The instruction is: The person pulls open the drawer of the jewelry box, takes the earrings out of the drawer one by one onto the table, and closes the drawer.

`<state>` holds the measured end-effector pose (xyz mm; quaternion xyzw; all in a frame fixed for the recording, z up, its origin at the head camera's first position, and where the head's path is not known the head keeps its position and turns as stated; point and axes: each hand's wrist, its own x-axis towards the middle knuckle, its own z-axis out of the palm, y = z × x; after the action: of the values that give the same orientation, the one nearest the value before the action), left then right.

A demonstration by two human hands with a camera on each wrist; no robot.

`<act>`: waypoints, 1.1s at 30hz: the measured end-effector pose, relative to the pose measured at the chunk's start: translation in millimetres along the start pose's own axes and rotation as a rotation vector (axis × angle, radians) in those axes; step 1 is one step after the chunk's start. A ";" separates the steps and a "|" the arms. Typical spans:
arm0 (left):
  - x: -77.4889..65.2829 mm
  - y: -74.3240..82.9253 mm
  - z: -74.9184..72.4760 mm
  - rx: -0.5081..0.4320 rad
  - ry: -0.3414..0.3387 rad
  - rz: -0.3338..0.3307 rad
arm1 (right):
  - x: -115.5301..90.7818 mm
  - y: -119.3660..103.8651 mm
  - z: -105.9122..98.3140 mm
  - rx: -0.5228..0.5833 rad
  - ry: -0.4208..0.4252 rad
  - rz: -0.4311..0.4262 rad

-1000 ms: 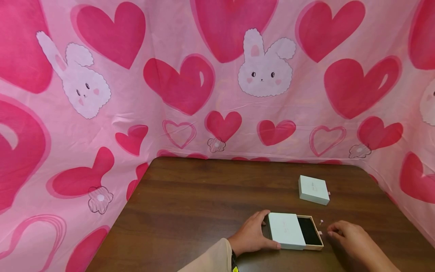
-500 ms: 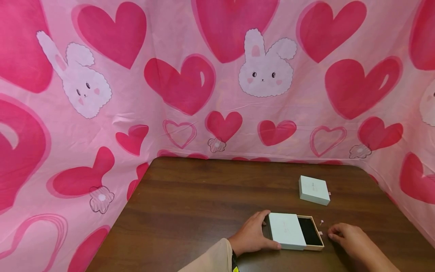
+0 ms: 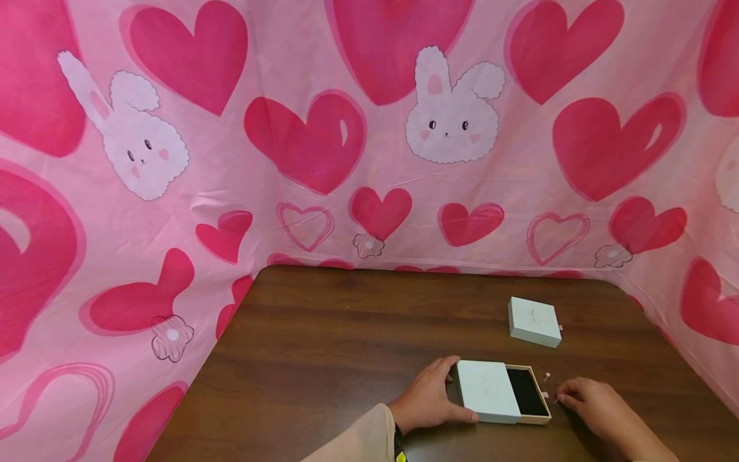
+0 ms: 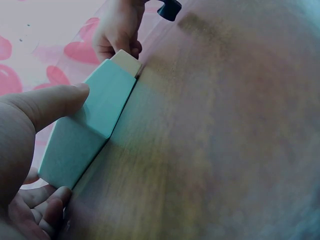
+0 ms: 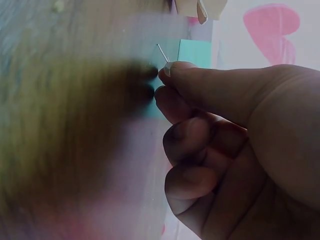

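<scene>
Pinching a pin in the right grip, just right of the box's drawer; cannot make out the covered end. Holding the box by its left end in the left grip; unable to see all fingers in head view. Found a tiny stud on the surface beside the drawer, too small to detail. Noted a closed second box farther back; cannot read its print. Cannot identify a dark object, cut off atop the left wrist view.

Head view: from above, forward and down, farthest off; table across lower frame. Left wrist: close, tilted, along held box toward right hand, upper left. Right wrist: close, turned sideways. Shared by all: table, right hand.
</scene>
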<state>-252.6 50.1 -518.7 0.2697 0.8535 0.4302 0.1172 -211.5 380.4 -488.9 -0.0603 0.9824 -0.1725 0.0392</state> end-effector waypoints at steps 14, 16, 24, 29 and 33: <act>0.2 -0.7 -0.2 -0.025 -0.011 -0.007 | 0.2 0.5 1.9 -0.005 0.023 0.004; 0.3 0.0 -0.5 -0.029 -0.013 -0.011 | -0.3 1.0 2.7 -0.012 0.035 -0.013; -0.5 0.1 -0.9 -0.039 -0.012 -0.005 | 0.0 -0.4 2.6 -0.029 0.058 -0.023; -0.3 -0.4 -0.7 -0.040 -0.009 -0.003 | 0.1 -0.4 3.1 -0.027 0.060 -0.025; -0.2 -0.9 -0.5 -0.041 -0.008 -0.003 | -0.2 -0.2 3.4 -0.029 0.066 -0.026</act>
<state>-252.9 49.2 -519.1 0.2675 0.8446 0.4462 0.1266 -210.9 379.1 -491.9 -0.0681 0.9847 -0.1606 0.0035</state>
